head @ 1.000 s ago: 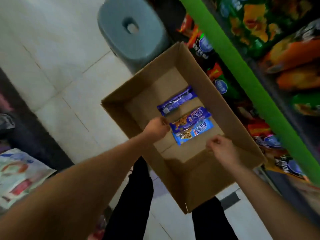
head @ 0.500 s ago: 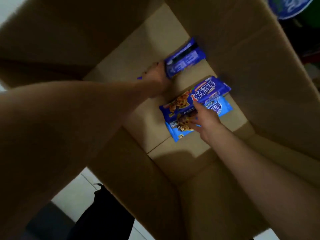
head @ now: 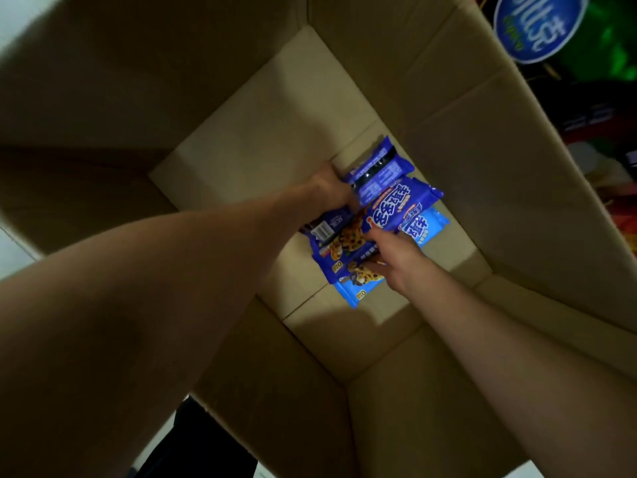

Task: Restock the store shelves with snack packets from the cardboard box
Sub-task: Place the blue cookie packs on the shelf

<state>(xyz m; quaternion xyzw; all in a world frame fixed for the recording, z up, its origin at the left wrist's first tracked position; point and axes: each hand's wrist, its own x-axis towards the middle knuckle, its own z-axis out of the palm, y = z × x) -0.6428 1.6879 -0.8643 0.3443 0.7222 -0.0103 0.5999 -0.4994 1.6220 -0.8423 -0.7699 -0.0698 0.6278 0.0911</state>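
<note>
1. Both arms reach deep into the box (head: 465, 139), camera right down in it too. All the packets sit bunched on the box floor, over by the right wall.
2. Three packets in there: a purple packet (head: 377, 170) farthest in, a dark blue packet (head: 389, 210) in the middle, a light blue packet (head: 427, 224) nearest. Each one's long axis runs diagonally, lower-left to upper-right.
3. The dark blue one overlaps the light blue one, and the purple one lies tilted against it.
4. Left hand (head: 331, 188) grips the purple packet at its lower-left end, fingers mostly hidden behind it.
5. Right hand (head: 396, 257) is curled round the dark blue packet, thumb on its printed face, fingers tucked under.
6. Bagged snacks (head: 541, 25) show past the box's right edge, top corner.
</note>
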